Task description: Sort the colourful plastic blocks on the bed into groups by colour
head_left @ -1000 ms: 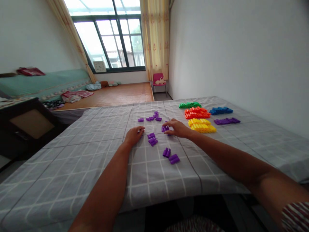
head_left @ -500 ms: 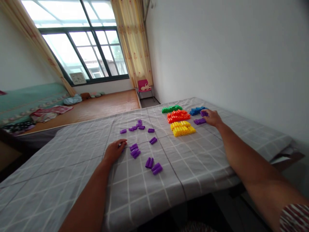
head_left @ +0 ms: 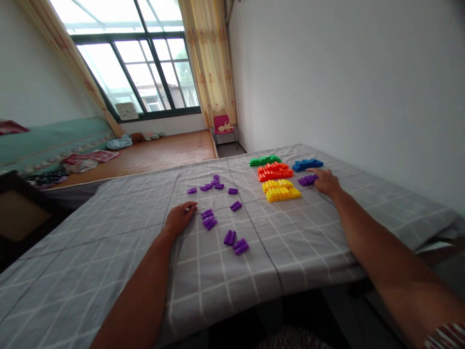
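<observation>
My right hand (head_left: 327, 182) is at the far right of the table, touching the end of a short row of purple plastic tubes (head_left: 308, 180). Its index finger sticks out above them, apart from the other fingers. Nothing shows in its grasp. My left hand (head_left: 179, 218) rests on the cloth with curled fingers, and what they hold, if anything, is hidden. Beside it lie joined purple tubes (head_left: 209, 222), and more purple tubes (head_left: 229, 237) are scattered nearer me. Another loose purple group (head_left: 217, 186) lies farther back.
Stacked yellow tubes (head_left: 283, 194), orange-red tubes (head_left: 275, 172), green tubes (head_left: 265, 160) and blue tubes (head_left: 307, 165) stand near the right hand. A grey checked cloth (head_left: 232, 291) covers the table. The white wall (head_left: 327, 72) borders its right side; a pink chair (head_left: 221, 122) stands beyond.
My right hand has lowered the purple piece it held onto the purple row, and its index finger has stretched out. My left hand stays curled in about the same place. The view has shifted slightly.
</observation>
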Available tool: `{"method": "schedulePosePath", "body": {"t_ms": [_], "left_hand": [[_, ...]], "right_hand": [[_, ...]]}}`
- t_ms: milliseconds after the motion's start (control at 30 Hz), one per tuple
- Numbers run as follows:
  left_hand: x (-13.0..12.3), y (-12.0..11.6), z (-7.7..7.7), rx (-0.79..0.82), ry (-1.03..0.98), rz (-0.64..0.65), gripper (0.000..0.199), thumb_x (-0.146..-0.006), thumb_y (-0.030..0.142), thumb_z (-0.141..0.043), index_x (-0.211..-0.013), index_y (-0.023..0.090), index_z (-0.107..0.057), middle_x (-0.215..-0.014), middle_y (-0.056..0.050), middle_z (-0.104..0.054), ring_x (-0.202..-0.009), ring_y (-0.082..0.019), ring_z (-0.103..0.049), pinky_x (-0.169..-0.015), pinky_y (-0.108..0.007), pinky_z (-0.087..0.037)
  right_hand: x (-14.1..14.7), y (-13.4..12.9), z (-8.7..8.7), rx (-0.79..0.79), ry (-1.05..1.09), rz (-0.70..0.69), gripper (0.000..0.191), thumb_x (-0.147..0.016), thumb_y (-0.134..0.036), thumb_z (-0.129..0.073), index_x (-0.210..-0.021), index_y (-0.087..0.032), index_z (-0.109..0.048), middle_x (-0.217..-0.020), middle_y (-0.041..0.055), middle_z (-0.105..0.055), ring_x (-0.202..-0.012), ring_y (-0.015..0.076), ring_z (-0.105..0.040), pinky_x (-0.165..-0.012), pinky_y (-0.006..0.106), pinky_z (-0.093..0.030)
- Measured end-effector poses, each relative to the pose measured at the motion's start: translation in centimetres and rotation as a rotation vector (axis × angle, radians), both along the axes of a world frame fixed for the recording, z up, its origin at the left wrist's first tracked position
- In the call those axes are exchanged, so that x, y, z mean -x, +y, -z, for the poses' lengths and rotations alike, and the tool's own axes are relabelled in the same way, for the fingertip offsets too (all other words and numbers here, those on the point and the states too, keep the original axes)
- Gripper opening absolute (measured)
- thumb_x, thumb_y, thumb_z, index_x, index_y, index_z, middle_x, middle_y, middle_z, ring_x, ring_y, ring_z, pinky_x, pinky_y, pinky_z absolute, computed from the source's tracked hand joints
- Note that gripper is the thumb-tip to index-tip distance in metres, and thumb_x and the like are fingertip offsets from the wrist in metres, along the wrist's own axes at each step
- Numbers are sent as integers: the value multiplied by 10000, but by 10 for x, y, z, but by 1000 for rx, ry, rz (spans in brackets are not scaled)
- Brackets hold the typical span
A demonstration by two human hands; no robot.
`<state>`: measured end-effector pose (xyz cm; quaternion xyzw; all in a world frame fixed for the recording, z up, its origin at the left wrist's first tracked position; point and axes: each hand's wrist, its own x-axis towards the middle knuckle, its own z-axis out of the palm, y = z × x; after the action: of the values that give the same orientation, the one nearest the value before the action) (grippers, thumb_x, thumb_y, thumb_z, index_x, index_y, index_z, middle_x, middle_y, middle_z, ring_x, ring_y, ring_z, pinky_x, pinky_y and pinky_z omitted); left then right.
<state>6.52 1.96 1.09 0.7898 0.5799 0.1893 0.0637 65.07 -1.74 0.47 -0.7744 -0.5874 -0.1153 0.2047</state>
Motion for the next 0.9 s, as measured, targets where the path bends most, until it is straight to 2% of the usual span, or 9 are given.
{"method": "schedulePosePath", "body": {"t_ms": [100, 200, 333, 433, 533, 667, 800, 900], "left_hand": [[-3, -3, 0, -9, 9, 4, 355, -906, 364, -420, -1124, 246, -675, -1051, -30, -727, -970, -190, -657, -867, -282, -483], [-5, -3, 2, -26, 6, 32, 350, -912, 343, -420, -1124, 237, -678, -1070, -38, -722, -998, -195, -651, -895, -288, -475], [-5, -3, 4, -36, -13, 54, 339, -910, 327, -431, -1126, 242, -678, -1059, -28, -725, -1007, -192, -648, -916, -289, -470], [-5, -4, 5, -40, -32, 51, 335, -907, 317, -438, -1115, 232, -686, -1045, -41, -727, -980, -201, -654, -898, -301, -478], [-4, -5, 6, -46, -50, 49, 332, -903, 329, -454, -1113, 225, -690, -1044, -57, -725, -962, -210, -658, -881, -312, -485], [-1, -4, 7, -36, -81, 53, 325, -895, 303, -474, -1128, 236, -690, -1059, -53, -723, -976, -200, -653, -896, -304, -481], [0, -5, 7, -26, -114, 51, 321, -887, 322, -500, -1131, 243, -694, -1077, -52, -720, -980, -197, -650, -898, -303, -485], [0, -5, 6, -27, -140, 59, 309, -881, 327, -519, -1117, 248, -701, -1089, -53, -717, -990, -202, -647, -906, -309, -484]], "right_hand": [[28, 0, -14, -260, -11, -46, 493, -780, -105, -413, -1222, -176, -619, -1133, 159, -658, -1049, 308, -563, -843, 453, -459], [83, 6, -31, -361, -17, -313, 420, -819, -121, -407, -1174, -163, -628, -1109, 134, -669, -1043, 277, -571, -922, 445, -439], [185, 20, -43, -242, -16, -786, 337, -865, -190, -464, -1159, -205, -628, -1152, 85, -666, -1114, 247, -561, -1001, 439, -410], [256, 40, -39, -87, -23, -996, 317, -875, -220, -507, -1168, -194, -626, -1187, 96, -655, -1127, 244, -555, -998, 436, -412], [310, 70, -31, 28, -47, -1014, 327, -862, -172, -523, -1171, -183, -630, -1196, 107, -651, -1126, 237, -555, -996, 427, -413], [361, 105, -31, 86, -76, -965, 354, -859, -145, -553, -1201, -213, -615, -1230, 97, -632, -1137, 224, -546, -1030, 424, -388], [389, 111, -36, 104, -77, -964, 325, -912, -301, -557, -1216, -189, -579, -1247, 101, -590, -1086, 232, -567, -947, 453, -462], [391, 104, -39, 130, -83, -980, 357, -916, -359, -557, -1216, -166, -558, -1222, 93, -570, -1030, 214, -590, -860, 426, -516]]}}
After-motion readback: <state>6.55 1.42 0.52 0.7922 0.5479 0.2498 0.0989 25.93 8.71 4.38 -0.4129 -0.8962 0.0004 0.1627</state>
